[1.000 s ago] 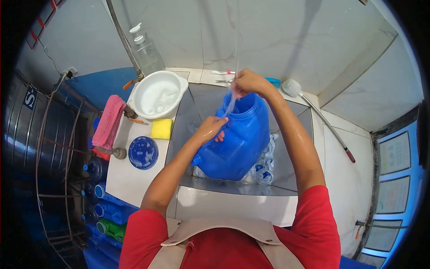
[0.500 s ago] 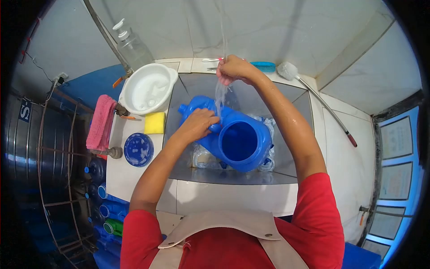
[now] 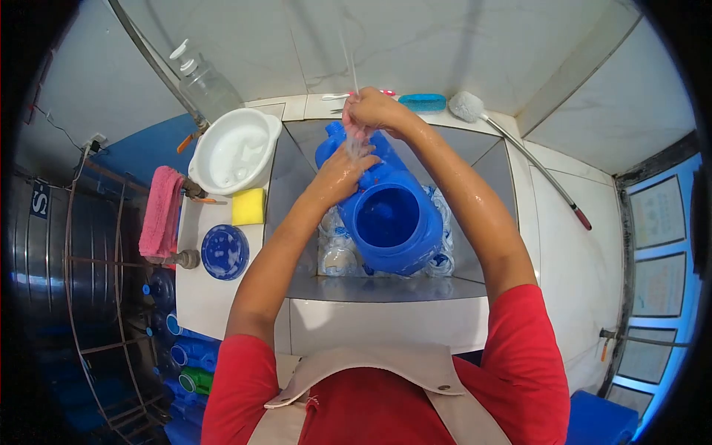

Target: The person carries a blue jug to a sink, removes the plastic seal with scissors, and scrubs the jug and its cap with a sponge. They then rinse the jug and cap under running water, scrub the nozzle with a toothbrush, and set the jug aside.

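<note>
A blue water jug (image 3: 404,254) with a wide round opening lies in the grey-tiled sink (image 3: 475,256), its opening toward me and its small spout at the far end. My left hand (image 3: 343,174) grips the jug near its handle, which the fingers mostly hide. Just above it, at the far edge of the sink, my right hand (image 3: 374,113) is in a thin water stream (image 3: 353,74). Its fingers are curled downward, and whether anything is in them is hidden. Water runs off the right fingers onto the left hand and jug.
Left of the sink are a white basin (image 3: 236,152) of suds, a yellow sponge (image 3: 248,207) and a soapy blue lid (image 3: 225,252). Along the back ledge lie a teal brush (image 3: 423,102) and a long-handled brush (image 3: 534,159). Clear plastic items (image 3: 337,256) lie under the jug.
The jug has turned, its spout end swinging away from me toward the back wall. My left hand has moved with it, up close beneath my right hand. The view has shifted slightly.
</note>
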`<state>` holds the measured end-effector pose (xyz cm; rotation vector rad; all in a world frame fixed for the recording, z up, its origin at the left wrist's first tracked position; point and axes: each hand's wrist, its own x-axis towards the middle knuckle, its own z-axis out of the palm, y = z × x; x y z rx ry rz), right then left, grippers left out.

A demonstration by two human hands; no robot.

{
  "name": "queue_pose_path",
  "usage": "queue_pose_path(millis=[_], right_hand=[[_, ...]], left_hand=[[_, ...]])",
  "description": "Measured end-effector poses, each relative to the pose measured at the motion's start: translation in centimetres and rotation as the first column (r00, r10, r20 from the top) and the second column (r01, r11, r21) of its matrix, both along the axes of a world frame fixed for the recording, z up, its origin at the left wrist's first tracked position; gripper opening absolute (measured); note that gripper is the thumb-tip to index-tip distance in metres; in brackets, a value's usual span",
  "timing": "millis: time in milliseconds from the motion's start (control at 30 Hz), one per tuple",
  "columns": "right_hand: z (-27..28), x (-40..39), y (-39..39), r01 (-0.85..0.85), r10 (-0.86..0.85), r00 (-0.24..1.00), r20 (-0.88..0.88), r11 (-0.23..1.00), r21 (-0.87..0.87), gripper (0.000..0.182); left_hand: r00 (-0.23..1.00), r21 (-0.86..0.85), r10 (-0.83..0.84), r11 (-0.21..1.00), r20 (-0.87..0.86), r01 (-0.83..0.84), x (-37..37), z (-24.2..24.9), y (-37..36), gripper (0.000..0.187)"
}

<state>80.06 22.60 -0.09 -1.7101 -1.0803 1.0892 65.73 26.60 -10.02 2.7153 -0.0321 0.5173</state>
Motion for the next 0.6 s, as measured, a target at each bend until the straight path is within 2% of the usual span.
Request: queue_pose_path(millis=[133, 200, 267, 333, 400, 533, 600], right_hand=[[-0.2, 0.0, 0.0, 0.017, -0.017, 1.0, -0.005, 0.999, 0.027, 0.017], [-0.5, 0.0, 0.0, 0.016, -0.015, 1.0, -0.019, 0.999, 0.046, 0.018], [-0.9, 0.1, 0.2, 0.08, -0.075, 0.993, -0.088, 0.995, 0.058, 0.015], [-1.0, 0.1, 0.4, 0.07, -0.067, 0.995, -0.072, 0.997, 0.038, 0.017], [-1.2, 0.0, 0.6, 0.057, -0.056, 0.997, -0.051, 0.998, 0.017, 0.02], [-0.5, -0.2, 0.6, 0.069, -0.069, 0.998, -0.016, 0.997, 0.043, 0.016], [0.1, -0.4, 0.3, 0.063, -0.062, 0.998, -0.013, 0.997, 0.051, 0.014]], left_hand=[[0.994, -0.013, -0.061, 0.998, -0.089, 0.06, -0.5, -0.3, 0.8, 0.048], [0.994, 0.094, -0.105, 0.99, -0.02, 0.106, -1.2, -0.3, 0.7, 0.044], [0.993, 0.099, -0.12, 0.988, -0.022, 0.121, -1.8, 0.2, 0.5, 0.044], [0.991, 0.105, -0.134, 0.985, -0.018, 0.136, -2.2, 0.7, 0.3, 0.045], [0.994, 0.112, -0.092, 0.99, 0.062, 0.085, -2.4, 1.0, 0.2, 0.036], [0.997, 0.088, -0.066, 0.994, 0.045, 0.062, -1.8, 0.3, 1.1, 0.038], [0.994, 0.113, 0.038, 0.993, -0.105, -0.026, -2.1, 1.0, 0.5, 0.036]])
